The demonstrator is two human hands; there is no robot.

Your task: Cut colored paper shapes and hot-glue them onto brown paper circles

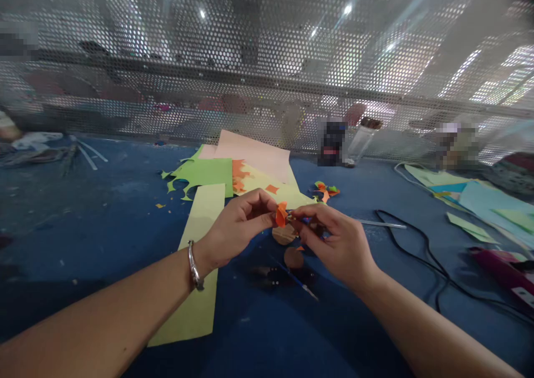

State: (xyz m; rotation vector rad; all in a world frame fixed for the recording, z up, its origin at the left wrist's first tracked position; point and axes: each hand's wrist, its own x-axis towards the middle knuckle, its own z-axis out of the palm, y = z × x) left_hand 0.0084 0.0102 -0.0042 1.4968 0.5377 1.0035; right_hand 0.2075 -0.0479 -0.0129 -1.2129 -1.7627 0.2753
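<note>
Orange paper piece [281, 215]: raised between our two hands, above the blue table [125, 216], near the middle of the scene; it looks folded or curled, though blur hides its finer form
Step at our fingertips: we judge it to be shaping or fitting this small paper part by hand
Next move of the pinch: calls, we think, for a light, steady hold on the left and small, careful turns on the right; too hard a squeeze could crease the paper
Left hand [240, 225]: narrow, thumb and index pinched on the piece's left side; our forearm reaches in from the near left, a bracelet [194, 266] at the wrist
Right hand [340, 244]: fingers bent, fingertips brought close together at the piece's right side; whether they grip it or some tiny part beside it, we cannot tell; our forearm comes from the near right
Brown discs [293, 258]: two, one far and one near, below our fingertips; a blue tool [298, 282] lies just beside the near one
Yellow strip [198, 294]: lying left of the discs, partly behind our left arm
</note>
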